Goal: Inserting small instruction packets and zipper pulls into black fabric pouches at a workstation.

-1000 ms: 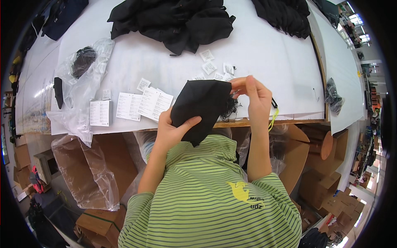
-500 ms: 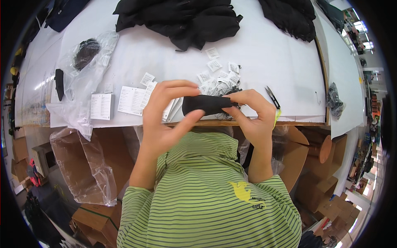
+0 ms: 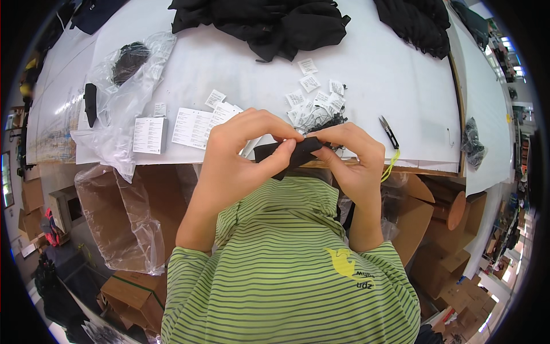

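A small folded piece of black cloth (image 3: 281, 159) is held up over the front edge of the table. My left hand (image 3: 247, 143) pinches its upper edge between thumb and fingertips. Close beside that, my right hand (image 3: 349, 150) grips the cloth's right end with thumb and forefinger. Just beyond my hands lie several small white labels (image 3: 321, 98) and a tangle of black strings (image 3: 325, 119). White printed cards (image 3: 192, 127) are spread behind my left hand, which partly covers them. Thread snips (image 3: 389, 133) with a yellow cord rest to the right of my right hand.
Black garments (image 3: 260, 26) are heaped at the back, with another dark pile (image 3: 415, 26) at the far right. Clear plastic bags (image 3: 123, 97) lie on the left. A stack of cards (image 3: 150, 136) stands near them. Cardboard boxes (image 3: 134, 295) sit below the table.
My left hand has closed from a spread grasp into a pinch on the cloth beside my right fingertips. The cloth's left end now hangs lower. The whole view has shifted slightly.
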Available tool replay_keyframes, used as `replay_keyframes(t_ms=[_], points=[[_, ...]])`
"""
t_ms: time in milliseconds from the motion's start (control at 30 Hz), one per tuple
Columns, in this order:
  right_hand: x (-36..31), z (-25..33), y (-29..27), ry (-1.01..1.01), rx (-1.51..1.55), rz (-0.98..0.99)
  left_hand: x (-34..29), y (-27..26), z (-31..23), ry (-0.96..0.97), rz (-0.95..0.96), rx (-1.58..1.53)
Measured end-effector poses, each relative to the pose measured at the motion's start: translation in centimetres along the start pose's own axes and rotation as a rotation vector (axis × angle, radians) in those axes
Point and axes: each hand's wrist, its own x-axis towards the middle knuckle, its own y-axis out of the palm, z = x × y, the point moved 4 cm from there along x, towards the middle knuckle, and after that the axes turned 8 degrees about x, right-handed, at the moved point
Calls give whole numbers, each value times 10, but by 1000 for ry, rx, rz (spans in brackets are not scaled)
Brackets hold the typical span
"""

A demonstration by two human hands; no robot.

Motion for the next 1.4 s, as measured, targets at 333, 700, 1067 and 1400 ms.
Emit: replay_keyframes(t_ms=[333,700,1067,1400], points=[[4,7,3,-88,-24,35,-1,-6,-3,-8,22,99],[5,7,5,-29,7,60,-2,3,-10,282,-142,332],[2,-1,11,92,140,35,-5,5,10,92,-153,207],[2,-1,12,279,169,121,0,0,-1,36,-226,184]])
